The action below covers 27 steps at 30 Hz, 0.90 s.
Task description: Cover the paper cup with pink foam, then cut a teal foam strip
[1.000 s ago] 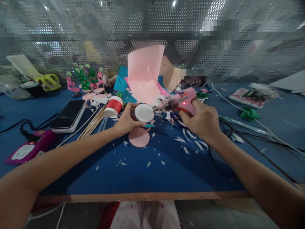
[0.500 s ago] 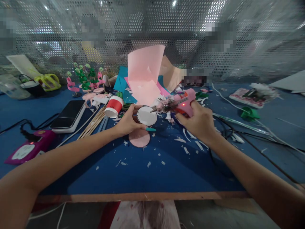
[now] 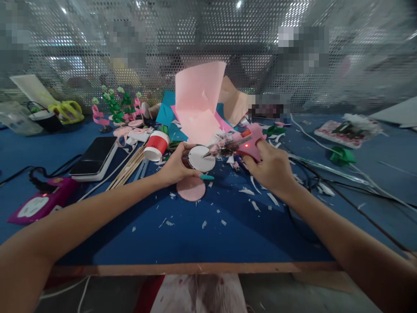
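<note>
My left hand (image 3: 176, 167) is wrapped round what looks like a dark-sided paper cup (image 3: 201, 158), its round white end tilted up toward me. My right hand (image 3: 272, 165) grips a pink hot glue gun (image 3: 250, 145) with a small red light on it. The nozzle points left and lies over the white end of the cup; whether it touches, I cannot tell. Just below the cup, a pale pink disc (image 3: 191, 189) lies flat on the blue table (image 3: 208, 243). A red and white paper cup (image 3: 157, 145) stands tilted left of my left hand.
Wooden sticks (image 3: 128, 167), a phone-like device (image 3: 94, 157) and a purple power socket (image 3: 42, 202) are at the left. Pink paper (image 3: 198, 95) rises at the back, near small pink and green paper plants (image 3: 125, 106). Paper scraps (image 3: 247, 191) and black cables (image 3: 339, 193) lie at the right.
The glue gun has shifted slightly left and down, bringing its nozzle from the right edge of the white end further in toward the middle. My left hand and its cup stay nearly still.
</note>
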Tool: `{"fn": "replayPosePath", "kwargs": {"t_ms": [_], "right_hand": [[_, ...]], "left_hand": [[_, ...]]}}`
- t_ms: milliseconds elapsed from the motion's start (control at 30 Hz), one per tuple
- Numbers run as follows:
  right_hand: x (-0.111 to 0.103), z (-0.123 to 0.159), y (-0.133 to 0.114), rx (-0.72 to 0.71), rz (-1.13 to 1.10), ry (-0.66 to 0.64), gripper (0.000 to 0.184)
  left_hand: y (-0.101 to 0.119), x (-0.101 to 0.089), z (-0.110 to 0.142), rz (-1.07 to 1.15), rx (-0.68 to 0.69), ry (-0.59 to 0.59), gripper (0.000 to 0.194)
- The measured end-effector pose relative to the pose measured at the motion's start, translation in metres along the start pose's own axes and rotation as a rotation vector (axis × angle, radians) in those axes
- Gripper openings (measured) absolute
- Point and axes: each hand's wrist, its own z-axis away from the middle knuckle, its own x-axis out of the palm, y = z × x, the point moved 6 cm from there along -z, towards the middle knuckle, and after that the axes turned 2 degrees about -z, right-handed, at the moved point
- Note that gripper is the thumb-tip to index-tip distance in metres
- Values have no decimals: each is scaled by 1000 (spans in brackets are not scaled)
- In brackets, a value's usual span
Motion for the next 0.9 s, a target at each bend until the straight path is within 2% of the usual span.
{"fn": "replayPosePath", "kwargs": {"t_ms": [200,333,500,600,700,767,900], "right_hand": [[-3,1,-2,-59,1,28,7],[-7,-1,3,-21,50,48,9],[-7,-2,8,115,-35,66,22],[-9,-4,15,267,-130,107,30],[-14,-5,26,411,-211,164,30],[-13,-9,27,418,-227,117,31],[-9,-15,29,397,-189,-59,36]], "left_hand": [[0,0,1,-19,-20,6,70],[0,-1,1,-26,0,24,69],[-1,-3,0,-65,14,34,68],[-2,-3,0,-71,10,48,67],[-3,-5,-1,-106,-3,69,67],[-3,-6,-1,-150,0,88,67],[-3,-9,-1,-212,5,122,67]]}}
